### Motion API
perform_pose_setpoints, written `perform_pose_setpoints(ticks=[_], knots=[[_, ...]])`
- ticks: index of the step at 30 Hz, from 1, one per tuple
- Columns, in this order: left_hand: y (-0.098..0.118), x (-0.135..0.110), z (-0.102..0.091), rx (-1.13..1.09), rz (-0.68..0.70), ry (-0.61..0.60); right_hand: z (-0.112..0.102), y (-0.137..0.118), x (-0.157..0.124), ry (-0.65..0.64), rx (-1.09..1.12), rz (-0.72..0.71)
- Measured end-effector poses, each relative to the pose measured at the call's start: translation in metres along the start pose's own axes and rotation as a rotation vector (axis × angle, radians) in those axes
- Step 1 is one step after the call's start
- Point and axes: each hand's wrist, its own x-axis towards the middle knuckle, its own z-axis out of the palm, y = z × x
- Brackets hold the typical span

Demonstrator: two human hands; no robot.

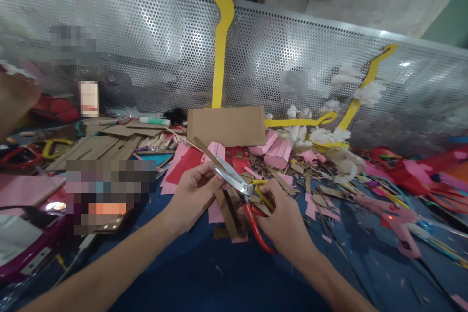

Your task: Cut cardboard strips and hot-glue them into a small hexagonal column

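My left hand (195,197) pinches a narrow brown cardboard strip (204,150), which slants up and away from the fingertips. In my right hand (283,217) are scissors (234,179) with silver blades and red and yellow handles. The blades point left and lie against the strip close to my left fingers; whether they cut into it cannot be made out. Below the hands are more cardboard strips (231,214) and pink paper pieces. Just beyond stands a cardboard rectangle (226,126), with a tall yellow hook shape (218,66) rising behind it.
A pink glue gun (397,224) with a lit red light lies at right, its cord trailing forward. Cardboard pieces (98,148) are piled at left. A perforated metal panel (157,44) closes off the back. Someone else's hand (16,100) shows at far left.
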Motion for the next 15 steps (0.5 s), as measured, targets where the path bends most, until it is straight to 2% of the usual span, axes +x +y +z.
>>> perform_pose_setpoints(ticks=[15], knots=[[-0.0002,-0.0001,-0.0032,0.052,-0.012,0.03,-0.0013,0.0042,0.0007,-0.009,-0.004,0.067]])
